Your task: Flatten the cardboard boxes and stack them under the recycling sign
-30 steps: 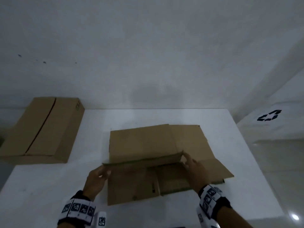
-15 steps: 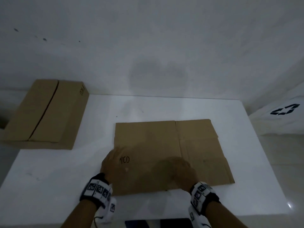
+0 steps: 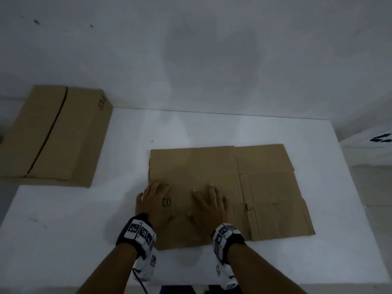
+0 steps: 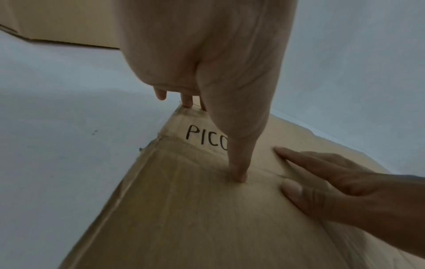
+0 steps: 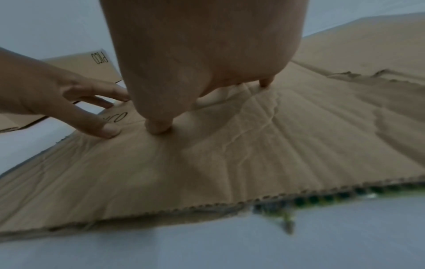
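A flattened brown cardboard box (image 3: 265,187) marked "PICO" lies on the white table (image 3: 63,230). My left hand (image 3: 157,200) presses flat on its near left part, fingers spread, partly covering the lettering. My right hand (image 3: 209,205) presses flat just beside it. In the left wrist view the left hand's thumb (image 4: 239,163) bears down on the flattened box (image 4: 184,218), with the right hand (image 4: 333,182) beside it. In the right wrist view the right hand's thumb (image 5: 158,125) pushes into the creased flattened box (image 5: 253,154). A second, still assembled box (image 3: 53,134) stands at the far left. The recycling sign (image 3: 380,137) shows at the right edge.
The wall runs along the table's far edge. A white surface carrying the sign stands to the right beyond the table's right edge. Bare tabletop lies between the two boxes and in front of the flattened one.
The box's raised panel has been pushed down and now lies flat. Both hands moved from its edges onto its top and press there.
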A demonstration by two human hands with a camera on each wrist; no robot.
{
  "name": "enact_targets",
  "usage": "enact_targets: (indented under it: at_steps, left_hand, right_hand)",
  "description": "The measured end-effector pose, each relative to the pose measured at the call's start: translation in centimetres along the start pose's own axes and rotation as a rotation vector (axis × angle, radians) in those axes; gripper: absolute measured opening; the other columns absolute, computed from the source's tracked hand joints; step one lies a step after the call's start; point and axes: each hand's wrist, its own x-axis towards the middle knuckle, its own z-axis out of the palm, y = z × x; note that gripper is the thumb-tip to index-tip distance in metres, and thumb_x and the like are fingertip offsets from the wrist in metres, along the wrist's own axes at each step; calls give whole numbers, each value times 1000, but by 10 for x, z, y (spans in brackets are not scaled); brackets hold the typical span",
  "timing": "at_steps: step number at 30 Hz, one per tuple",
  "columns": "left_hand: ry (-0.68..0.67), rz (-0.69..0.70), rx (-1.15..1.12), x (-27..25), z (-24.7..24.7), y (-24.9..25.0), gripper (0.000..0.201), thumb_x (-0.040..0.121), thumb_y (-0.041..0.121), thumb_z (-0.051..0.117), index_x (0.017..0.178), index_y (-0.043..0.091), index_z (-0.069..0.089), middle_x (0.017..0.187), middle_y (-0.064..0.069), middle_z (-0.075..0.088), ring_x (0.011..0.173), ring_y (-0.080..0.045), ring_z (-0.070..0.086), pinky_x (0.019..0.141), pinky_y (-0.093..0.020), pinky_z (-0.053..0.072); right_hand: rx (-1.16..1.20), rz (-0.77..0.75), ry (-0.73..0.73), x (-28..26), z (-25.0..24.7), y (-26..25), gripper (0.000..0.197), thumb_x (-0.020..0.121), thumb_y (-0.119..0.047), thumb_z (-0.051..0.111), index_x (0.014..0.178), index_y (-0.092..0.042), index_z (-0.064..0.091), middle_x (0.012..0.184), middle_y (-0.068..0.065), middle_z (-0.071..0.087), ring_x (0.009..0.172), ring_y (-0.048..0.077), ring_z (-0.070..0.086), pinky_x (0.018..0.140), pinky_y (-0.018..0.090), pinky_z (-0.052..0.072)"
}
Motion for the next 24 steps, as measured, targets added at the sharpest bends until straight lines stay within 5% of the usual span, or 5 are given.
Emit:
enact_targets:
  at_steps: [4,10,17,24]
  left_hand:
    - [-7,-11,9,-1,-4,3,99,73,65,63,152,39,11,161,7,-2,148,-20,6,120,-45,9]
    - [-24,-39,-9,-3,-5,7,98,74,64,64,152,40,10,161,8,-4,149,-20,5,121,-47,7]
    - [-70,-79,9,2,-4,10,102,72,65,66,152,39,8,161,8,-6,148,-22,9,121,-48,5]
    - [-111,-138,18,-1,-8,20,99,76,60,67,152,41,7,161,11,-10,149,-23,7,121,-51,0]
  right_hand:
    - [-60,-57,-28,-1,-19,18,83,76,-73,50,144,-52,8,161,6,-4,146,35,5,115,58,9]
    - [-67,143,-64,-1,-40,79,99,68,-76,57,146,-50,3,160,6,-13,147,36,-7,114,64,1]
    - [-34,147,-131,10,-43,104,106,62,-83,57,144,-52,-2,157,-3,-24,147,34,-12,112,67,4]
    - [-49,123,-142,5,-66,139,95,68,-70,63,143,-47,7,159,-2,-6,145,35,2,110,66,15]
